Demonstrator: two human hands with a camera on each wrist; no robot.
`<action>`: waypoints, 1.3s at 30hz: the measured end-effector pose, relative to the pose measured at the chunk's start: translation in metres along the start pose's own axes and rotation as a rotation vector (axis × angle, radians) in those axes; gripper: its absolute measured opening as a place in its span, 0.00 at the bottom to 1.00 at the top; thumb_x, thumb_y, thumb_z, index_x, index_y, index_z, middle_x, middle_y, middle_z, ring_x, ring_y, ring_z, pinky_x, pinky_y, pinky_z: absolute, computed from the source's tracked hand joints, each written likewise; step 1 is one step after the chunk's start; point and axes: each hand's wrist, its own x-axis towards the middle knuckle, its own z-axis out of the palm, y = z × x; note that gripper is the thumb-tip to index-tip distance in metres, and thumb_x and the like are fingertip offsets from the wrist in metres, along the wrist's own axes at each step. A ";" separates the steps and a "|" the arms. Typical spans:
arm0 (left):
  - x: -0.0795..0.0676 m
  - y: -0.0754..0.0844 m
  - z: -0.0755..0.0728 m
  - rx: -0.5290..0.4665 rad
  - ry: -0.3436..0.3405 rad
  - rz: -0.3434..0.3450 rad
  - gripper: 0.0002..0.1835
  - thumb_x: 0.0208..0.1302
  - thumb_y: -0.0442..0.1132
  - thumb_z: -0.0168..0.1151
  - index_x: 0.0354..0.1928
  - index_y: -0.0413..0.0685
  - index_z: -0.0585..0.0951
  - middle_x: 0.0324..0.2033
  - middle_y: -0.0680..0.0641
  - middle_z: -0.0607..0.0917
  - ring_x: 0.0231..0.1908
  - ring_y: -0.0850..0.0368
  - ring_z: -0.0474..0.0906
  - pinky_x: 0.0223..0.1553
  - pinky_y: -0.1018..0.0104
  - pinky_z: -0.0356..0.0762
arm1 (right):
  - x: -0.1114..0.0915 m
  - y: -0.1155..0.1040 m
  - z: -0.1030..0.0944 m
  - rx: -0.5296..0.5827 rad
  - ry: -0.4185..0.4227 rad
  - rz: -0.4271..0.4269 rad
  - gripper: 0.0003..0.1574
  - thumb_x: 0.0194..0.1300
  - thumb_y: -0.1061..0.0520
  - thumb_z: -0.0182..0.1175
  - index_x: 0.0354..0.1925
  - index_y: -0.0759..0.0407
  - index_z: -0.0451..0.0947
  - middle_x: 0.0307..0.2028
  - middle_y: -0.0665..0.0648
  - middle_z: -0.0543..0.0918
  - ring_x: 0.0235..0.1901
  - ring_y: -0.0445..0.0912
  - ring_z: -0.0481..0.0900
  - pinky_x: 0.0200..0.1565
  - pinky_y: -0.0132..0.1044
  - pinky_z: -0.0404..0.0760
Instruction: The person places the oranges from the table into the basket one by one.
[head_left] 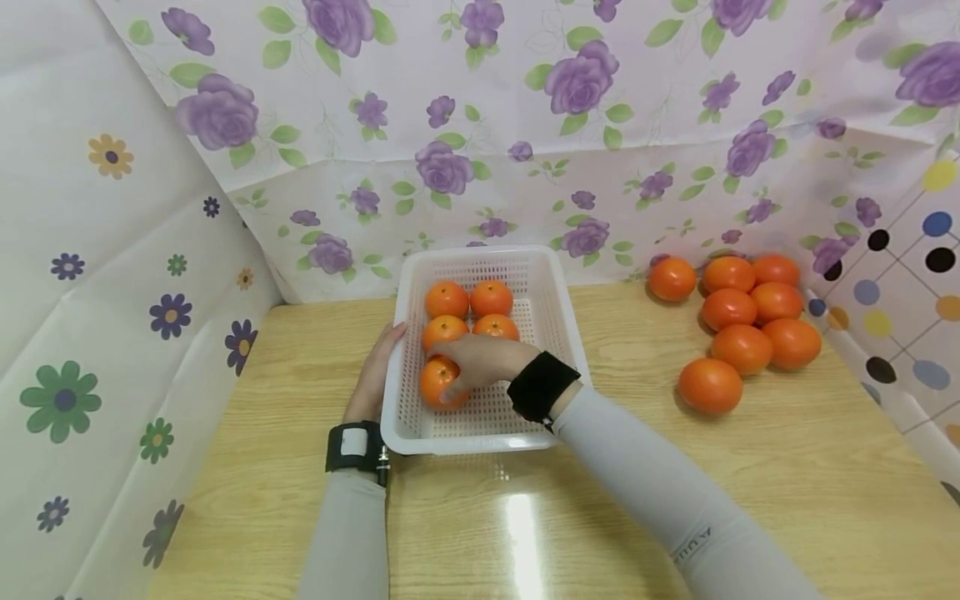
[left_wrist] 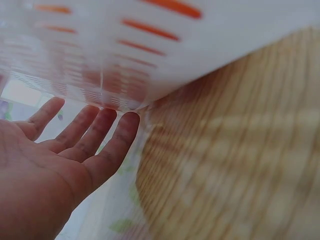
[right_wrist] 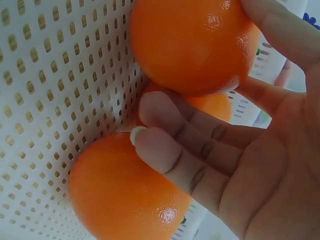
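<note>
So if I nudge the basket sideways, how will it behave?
The basket seems fairly stiff, as its edges run straight. It may slide readily, since the table looks smooth enough to reflect light. The fruit inside would probably roll, being round with bare space on the right.
</note>
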 end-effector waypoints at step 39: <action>-0.001 0.000 0.001 -0.005 0.004 -0.012 0.37 0.77 0.69 0.44 0.82 0.72 0.52 0.75 0.47 0.64 0.72 0.45 0.63 0.70 0.42 0.66 | -0.013 -0.002 -0.013 0.008 -0.025 -0.001 0.45 0.71 0.40 0.67 0.79 0.44 0.62 0.70 0.55 0.76 0.69 0.53 0.72 0.71 0.52 0.70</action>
